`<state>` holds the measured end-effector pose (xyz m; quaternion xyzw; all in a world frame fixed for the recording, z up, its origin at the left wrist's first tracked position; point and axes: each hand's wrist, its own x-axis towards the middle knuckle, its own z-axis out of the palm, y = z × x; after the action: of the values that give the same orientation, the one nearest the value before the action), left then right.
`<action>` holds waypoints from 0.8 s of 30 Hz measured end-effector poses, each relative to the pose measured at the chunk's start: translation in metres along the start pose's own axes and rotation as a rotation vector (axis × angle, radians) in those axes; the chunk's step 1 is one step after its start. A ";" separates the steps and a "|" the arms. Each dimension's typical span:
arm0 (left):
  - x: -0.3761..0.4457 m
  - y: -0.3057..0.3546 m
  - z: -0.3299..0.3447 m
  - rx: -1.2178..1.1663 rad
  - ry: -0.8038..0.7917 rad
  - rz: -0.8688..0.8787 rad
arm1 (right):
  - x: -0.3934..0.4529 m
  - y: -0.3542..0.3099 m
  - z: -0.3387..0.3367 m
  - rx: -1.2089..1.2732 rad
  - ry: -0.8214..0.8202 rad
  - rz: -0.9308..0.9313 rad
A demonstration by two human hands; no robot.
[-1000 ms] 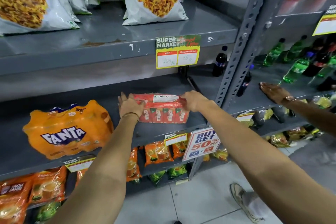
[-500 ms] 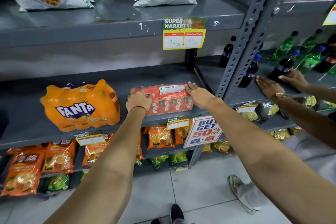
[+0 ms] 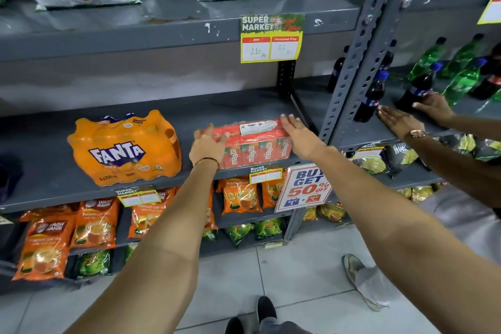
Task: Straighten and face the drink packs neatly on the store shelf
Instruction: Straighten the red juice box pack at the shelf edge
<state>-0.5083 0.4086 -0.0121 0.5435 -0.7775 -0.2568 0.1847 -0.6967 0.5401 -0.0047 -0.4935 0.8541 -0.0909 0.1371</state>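
Note:
A red shrink-wrapped Maaza drink pack [image 3: 254,149] lies at the front edge of the grey middle shelf [image 3: 54,179], its labels facing out. My left hand [image 3: 207,145] cups its left end, fingers raised and thumb on the front. My right hand [image 3: 299,137] lies along its right end with fingers stretched over the top. The pack is held between both hands. An orange Fanta multipack [image 3: 124,148] stands a hand's width to the left, logo forward, slightly angled.
A perforated grey upright [image 3: 352,68] stands just right of the pack. Another person's hands [image 3: 401,122] reach among cola and green bottles [image 3: 417,87] on the neighbouring shelf. A 50% off sign [image 3: 305,187] hangs below. Tea pouches fill lower shelves, snack bags the top one.
The Maaza pack has come forward to the shelf's front edge between my hands. My fingers have loosened and straightened. The other person's hands have moved to the bottles.

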 end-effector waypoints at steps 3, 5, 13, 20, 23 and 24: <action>0.000 -0.010 0.004 -0.591 0.077 -0.239 | -0.010 -0.002 0.010 0.553 0.126 0.241; -0.004 -0.013 0.004 -0.938 -0.024 -0.463 | -0.013 -0.007 0.016 0.893 0.119 0.436; -0.002 -0.016 0.005 -1.103 -0.235 -0.508 | -0.003 -0.002 0.035 1.442 0.034 0.472; 0.006 -0.023 0.010 -1.042 -0.251 -0.506 | 0.012 -0.005 0.038 1.383 0.105 0.534; 0.006 -0.022 0.013 -1.041 -0.262 -0.486 | 0.017 -0.002 0.040 1.293 0.176 0.568; 0.007 -0.021 0.014 -1.040 -0.267 -0.482 | 0.018 -0.001 0.040 1.275 0.191 0.574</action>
<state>-0.5023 0.3987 -0.0358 0.5058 -0.4205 -0.7055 0.2640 -0.6917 0.5236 -0.0448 -0.0621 0.7389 -0.5768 0.3427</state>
